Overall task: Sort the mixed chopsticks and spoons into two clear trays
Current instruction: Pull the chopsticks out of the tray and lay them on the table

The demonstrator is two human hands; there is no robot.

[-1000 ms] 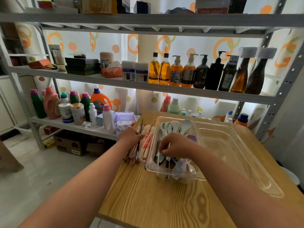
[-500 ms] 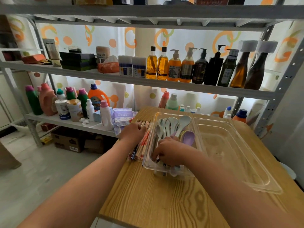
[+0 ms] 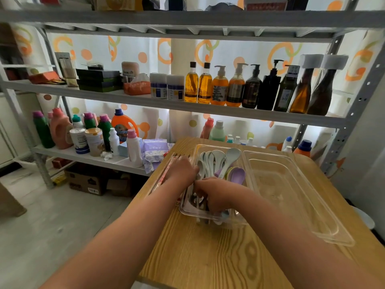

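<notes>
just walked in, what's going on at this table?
A person is sorting cutlery. Their right hand is down in the near end of the left clear tray, among the spoons; what it holds is hidden. Their left hand sits at that tray's left edge, over the chopsticks lying on the table. The right clear tray looks empty.

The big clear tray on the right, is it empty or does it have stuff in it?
Empty. Only the wooden table shows through the right tray; the spoons lie in the left tray beside it.
</notes>
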